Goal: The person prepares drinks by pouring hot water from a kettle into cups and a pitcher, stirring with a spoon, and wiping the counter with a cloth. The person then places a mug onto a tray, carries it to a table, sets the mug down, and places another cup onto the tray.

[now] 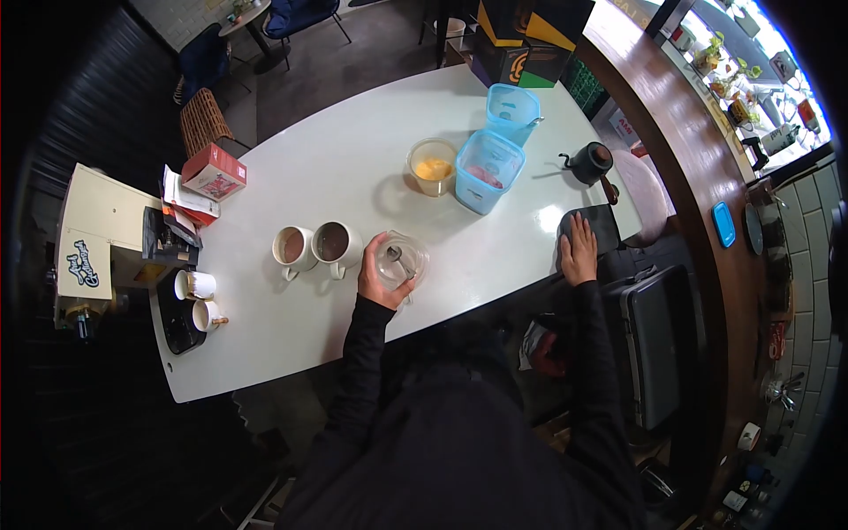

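My left hand (380,278) is wrapped round the near side of a clear container (415,248) on the white table. A metal spoon (405,265) shows inside it. To its left stand two white mugs, one with a dark drink (333,242) and the other with a lighter brown one (290,246). My right hand (579,250) lies flat, fingers stretched out, on a dark flat square object (604,228) at the table's right edge. Further back is a round clear tub (433,168) with something yellow in it, beside a blue plastic container (489,170) with pinkish contents.
A second blue container (512,109) stands behind the first. At the right is a black gooseneck kettle (590,163). On the left are a red box (214,171), a coffee machine (106,243) and two small cups on a black tray (173,324). Dark boxes (530,40) stand at the back.
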Tool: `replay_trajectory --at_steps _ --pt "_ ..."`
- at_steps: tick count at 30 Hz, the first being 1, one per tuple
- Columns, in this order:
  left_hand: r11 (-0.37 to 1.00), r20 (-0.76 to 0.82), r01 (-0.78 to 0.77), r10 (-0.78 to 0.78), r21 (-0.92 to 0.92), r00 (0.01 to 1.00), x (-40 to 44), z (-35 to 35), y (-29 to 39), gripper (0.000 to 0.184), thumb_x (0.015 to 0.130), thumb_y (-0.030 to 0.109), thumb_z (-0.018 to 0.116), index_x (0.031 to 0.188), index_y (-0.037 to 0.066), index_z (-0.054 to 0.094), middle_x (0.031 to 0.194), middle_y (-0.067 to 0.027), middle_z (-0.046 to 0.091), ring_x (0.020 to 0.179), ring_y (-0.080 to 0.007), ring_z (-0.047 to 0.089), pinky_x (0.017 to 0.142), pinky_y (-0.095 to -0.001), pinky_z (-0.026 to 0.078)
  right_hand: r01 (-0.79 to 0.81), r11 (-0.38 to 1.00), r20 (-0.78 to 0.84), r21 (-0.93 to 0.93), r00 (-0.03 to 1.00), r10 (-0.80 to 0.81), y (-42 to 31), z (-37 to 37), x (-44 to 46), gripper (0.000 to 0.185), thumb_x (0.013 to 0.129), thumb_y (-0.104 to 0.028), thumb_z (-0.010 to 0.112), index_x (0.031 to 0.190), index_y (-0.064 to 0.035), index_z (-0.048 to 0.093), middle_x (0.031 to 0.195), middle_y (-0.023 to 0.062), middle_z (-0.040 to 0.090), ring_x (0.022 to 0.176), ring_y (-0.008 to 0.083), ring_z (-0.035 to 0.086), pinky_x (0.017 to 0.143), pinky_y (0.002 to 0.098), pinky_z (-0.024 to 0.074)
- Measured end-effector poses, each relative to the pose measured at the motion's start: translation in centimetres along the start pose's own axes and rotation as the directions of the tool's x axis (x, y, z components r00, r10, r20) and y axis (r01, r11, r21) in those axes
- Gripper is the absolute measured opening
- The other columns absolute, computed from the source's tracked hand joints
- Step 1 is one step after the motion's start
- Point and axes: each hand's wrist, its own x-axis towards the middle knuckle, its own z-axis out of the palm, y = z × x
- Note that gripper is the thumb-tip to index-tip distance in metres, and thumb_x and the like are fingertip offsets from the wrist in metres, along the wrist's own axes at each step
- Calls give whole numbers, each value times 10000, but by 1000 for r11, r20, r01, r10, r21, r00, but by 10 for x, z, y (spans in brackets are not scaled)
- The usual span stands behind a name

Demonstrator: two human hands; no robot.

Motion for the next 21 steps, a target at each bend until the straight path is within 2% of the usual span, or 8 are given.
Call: replay_trajectory --at_steps 4,7,10,14,17,19,21 --pt "999 -13 -19 19 -27 1000 0 2 -3 820 602 194 787 1304 34 396 1219 -171 525 1114 -323 540 937 -392 448 -85 991 14 -102 996 87 -40 12 1 549 934 -270 423 1408 -14 319 1493 143 273 1391 324 210 1126 473 143" --pt "999 -16 -30 30 -25 999 -2 2 -6 818 606 202 785 1305 31 397 1216 -174 527 1111 -324 541 938 -390 447 24 996 66 -85 998 -19 -94 23 -12 597 911 -283 456 1406 16 304 1497 154 258 1393 334 200 1130 485 138" --pt "999 -20 -35 35 -18 999 -1 2 -4 820 608 206 784 1308 28 395 1218 -176 527 1113 -328 540 939 -390 446 171 984 64 49 983 -174 -147 34 -39 617 884 -272 506 1394 22 320 1471 196 290 1383 350 222 1129 487 134" --pt "998 -30 -53 52 -21 998 -2 3 -4 830 613 211 790 1317 31 389 1230 -180 522 1131 -332 531 946 -392 440 318 937 106 146 936 -334 -203 33 -86 602 845 -223 554 1364 17 364 1448 177 330 1369 347 252 1117 484 172" --pt "1000 2 -27 27 -5 1000 -3 2 -6 833 643 233 785 1333 24 368 1274 -177 491 1187 -291 496 996 -380 404 376 909 132 179 907 -401 -210 26 -112 564 840 -152 539 1362 -9 379 1446 155 343 1369 327 263 1117 466 188" --pt "1000 1 -21 21 1 1000 -3 1 -6 832 644 232 784 1333 24 367 1274 -176 491 1188 -292 495 996 -381 404 437 853 148 286 859 -490 -195 20 -116 584 789 -44 521 1361 -51 400 1449 110 359 1367 291 283 1119 444 208" --pt "1000 6 -15 15 7 1000 -4 1 -5 830 645 231 783 1333 24 367 1274 -175 491 1189 -292 494 996 -381 405 469 841 182 269 833 -523 -178 8 -113 612 757 -4 512 1357 -63 410 1449 92 364 1366 276 290 1119 436 217"
